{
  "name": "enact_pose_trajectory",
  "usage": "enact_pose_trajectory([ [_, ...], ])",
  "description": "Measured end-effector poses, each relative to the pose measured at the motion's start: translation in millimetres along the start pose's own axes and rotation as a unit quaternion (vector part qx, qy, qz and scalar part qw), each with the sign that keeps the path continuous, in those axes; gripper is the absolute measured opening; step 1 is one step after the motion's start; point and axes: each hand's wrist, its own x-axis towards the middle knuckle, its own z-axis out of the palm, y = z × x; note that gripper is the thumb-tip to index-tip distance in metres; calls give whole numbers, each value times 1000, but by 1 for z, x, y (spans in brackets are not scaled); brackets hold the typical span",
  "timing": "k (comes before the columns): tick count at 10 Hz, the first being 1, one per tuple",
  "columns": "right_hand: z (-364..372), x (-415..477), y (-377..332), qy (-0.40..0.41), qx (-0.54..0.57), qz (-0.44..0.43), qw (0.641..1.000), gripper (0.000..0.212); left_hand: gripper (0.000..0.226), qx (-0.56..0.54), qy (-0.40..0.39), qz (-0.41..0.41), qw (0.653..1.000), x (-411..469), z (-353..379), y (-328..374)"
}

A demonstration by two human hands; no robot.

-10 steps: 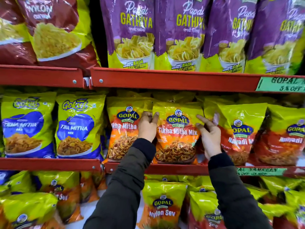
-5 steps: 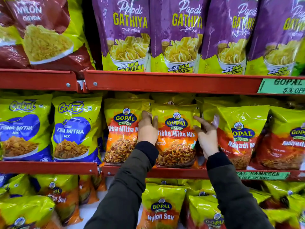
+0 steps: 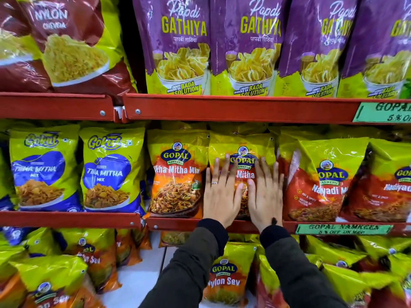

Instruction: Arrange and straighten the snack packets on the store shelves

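The shiny yellow-and-orange snack bags [image 3: 178, 174] stand packed side by side, touching. The red metal shelf [image 3: 244, 108] sits close above them. Open room is only in front.

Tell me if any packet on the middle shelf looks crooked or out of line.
Yes. The red Navadi packet, right of the hands, leans left with its top corner tipped over its neighbour, while the Tikha Mitha packet under both palms stands square.

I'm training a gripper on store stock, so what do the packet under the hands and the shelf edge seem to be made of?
Packet: thin glossy plastic film, probably; it shows creases and bright glare streaks. Shelf edge: likely painted sheet metal, red with a smooth semi-gloss finish and a visible screw. Left hand and right hand lie flat on the packet.
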Motion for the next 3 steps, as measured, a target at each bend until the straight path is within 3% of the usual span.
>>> enact_pose_trajectory([
  [2, -23, -13, -13, -15, 9, 21, 1000, 61, 63, -12, -1, 9, 1000, -15, -28, -10],
  [3, -41, -26, -38, 19, 12, 20, 1000, 60, 62, -18, 32, 2, 999, -28, -62, -17],
])
